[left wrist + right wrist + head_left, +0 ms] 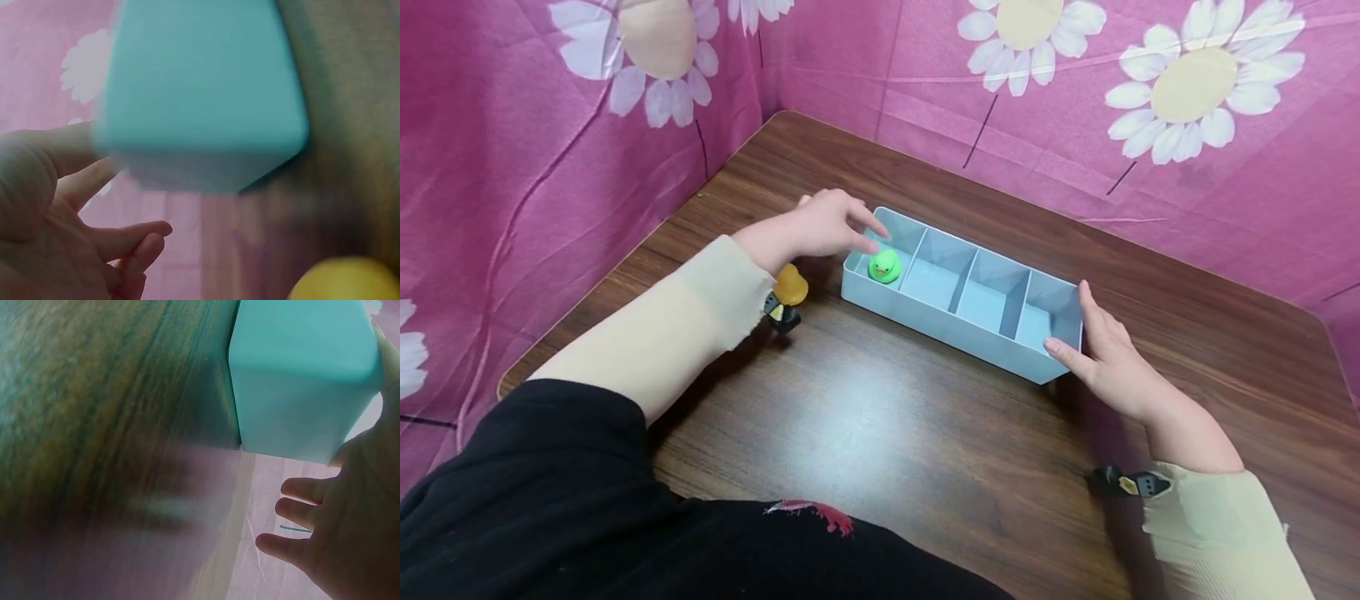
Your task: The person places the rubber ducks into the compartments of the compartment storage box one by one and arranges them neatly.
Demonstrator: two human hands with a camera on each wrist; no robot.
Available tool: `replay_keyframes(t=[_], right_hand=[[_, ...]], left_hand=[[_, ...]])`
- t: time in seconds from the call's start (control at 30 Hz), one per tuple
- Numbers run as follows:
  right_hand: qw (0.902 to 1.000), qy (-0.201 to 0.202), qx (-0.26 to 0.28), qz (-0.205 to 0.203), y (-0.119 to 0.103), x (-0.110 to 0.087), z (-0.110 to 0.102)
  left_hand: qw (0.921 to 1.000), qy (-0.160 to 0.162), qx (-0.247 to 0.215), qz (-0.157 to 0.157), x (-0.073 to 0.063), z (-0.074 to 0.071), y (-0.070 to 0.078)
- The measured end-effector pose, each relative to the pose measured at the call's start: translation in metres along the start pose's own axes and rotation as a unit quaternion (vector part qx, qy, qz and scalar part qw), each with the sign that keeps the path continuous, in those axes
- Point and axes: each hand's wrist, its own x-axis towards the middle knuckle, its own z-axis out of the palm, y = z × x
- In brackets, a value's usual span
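Note:
A light blue storage box [947, 321] with several compartments in a row lies on the wooden table. In its leftmost compartment sits a green toy duck [884, 266]. My left hand [831, 223] hovers over the box's left end, thumb and forefinger apart and close above the duck; in the left wrist view the other fingers are loosely bent beside the box. My right hand [1105, 354] rests at the right end, thumb by the front corner and forefinger by the back corner. The right wrist view shows the remaining fingers of this hand [350, 506] extended, off the box.
A yellow rounded thing [791, 286] is near my left wrist, its kind unclear; it is also partly visible low in the left wrist view. Small dark cameras [1131, 482] are strapped to both wrists. Pink flowered cloth [880, 92] hangs behind the table [850, 433].

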Motion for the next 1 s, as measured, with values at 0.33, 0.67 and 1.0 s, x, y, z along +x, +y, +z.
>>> replay_keyframes(t=[0.33, 0.67, 1.0], right_hand=[[0.9999, 0.001, 0.001, -0.010, -0.001, 0.003, -0.001], [0.9998, -0.005, 0.017, -0.004, 0.000, 0.001, 0.002], [0.9998, -0.003, 0.013, -0.012, -0.004, 0.003, 0.005]], left_hand=[[0.9840, 0.103, -0.138, -0.046, -0.055, -0.049, -0.045], [0.9737, 0.137, -0.153, -0.099, -0.101, -0.048, -0.080], [0.9701, 0.177, -0.095, -0.137, -0.121, -0.022, -0.085]])
